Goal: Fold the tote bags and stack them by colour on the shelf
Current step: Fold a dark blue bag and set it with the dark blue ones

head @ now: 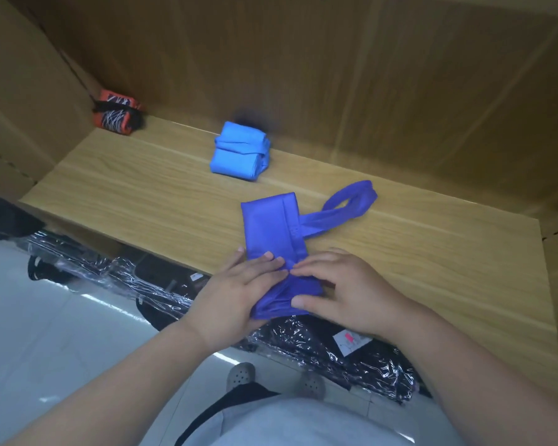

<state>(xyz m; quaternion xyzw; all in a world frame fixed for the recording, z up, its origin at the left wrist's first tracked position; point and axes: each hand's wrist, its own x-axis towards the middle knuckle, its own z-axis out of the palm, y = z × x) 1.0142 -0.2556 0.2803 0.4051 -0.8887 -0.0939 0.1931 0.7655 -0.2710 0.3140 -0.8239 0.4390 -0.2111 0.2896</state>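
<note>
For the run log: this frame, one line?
folding | left hand, right hand hold purple tote bag | light blue bag folded on shelf

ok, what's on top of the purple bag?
Left hand and right hand hold the bag's near end, covering the fold beneath them. The rest, strap included, lies uncovered on the shelf.
</note>
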